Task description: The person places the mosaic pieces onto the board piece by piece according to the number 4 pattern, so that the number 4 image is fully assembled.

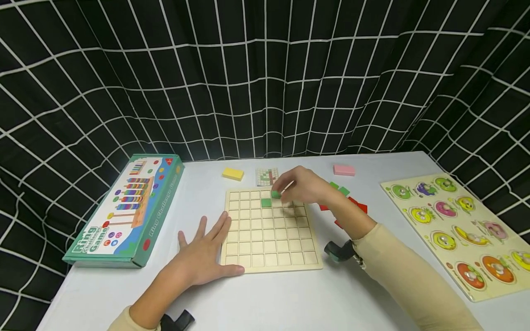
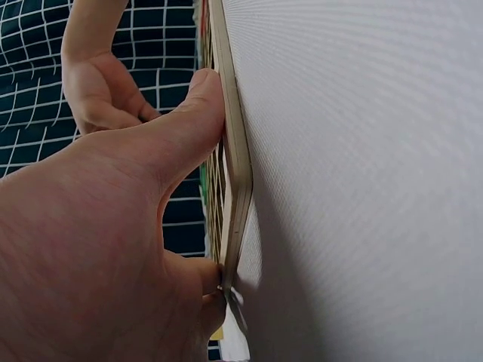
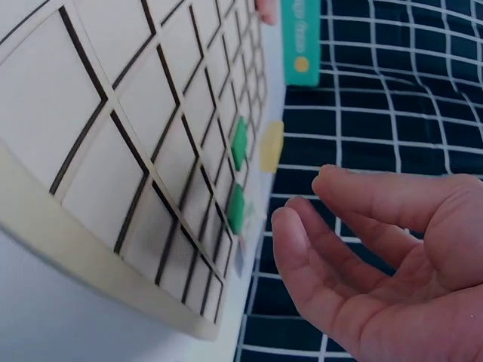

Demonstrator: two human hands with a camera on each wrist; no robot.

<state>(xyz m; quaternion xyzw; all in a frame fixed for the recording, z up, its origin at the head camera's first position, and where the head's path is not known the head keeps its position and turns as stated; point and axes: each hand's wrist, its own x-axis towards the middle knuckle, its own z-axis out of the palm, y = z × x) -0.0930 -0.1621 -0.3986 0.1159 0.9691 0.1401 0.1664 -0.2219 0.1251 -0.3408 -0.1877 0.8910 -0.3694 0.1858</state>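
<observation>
A wooden grid board (image 1: pixel 268 262) lies on the white table, with two green square tiles (image 1: pixel 266 202) in cells near its far edge. My left hand (image 1: pixel 198 258) rests at the board's left side, fingers spread and straight. In the left wrist view its thumb (image 2: pixel 204 102) presses along the board's near rim. Over the far right part of the board hovers my right hand (image 1: pixel 305 185). The right wrist view shows its fingers (image 3: pixel 290 234) loosely bent, apart from the thumb, with nothing between them. Both green tiles (image 3: pixel 237 210) lie apart from that hand.
Loose red tiles (image 1: pixel 361 208) and green tiles (image 1: pixel 343 190) lie right of the board, partly behind my right forearm. Beyond it are a small pattern card (image 1: pixel 262 177), a yellow block (image 1: pixel 233 174) and a pink block (image 1: pixel 344 170). A game box (image 1: pixel 161 216) stands left, a fruit puzzle board (image 1: pixel 424 233) right.
</observation>
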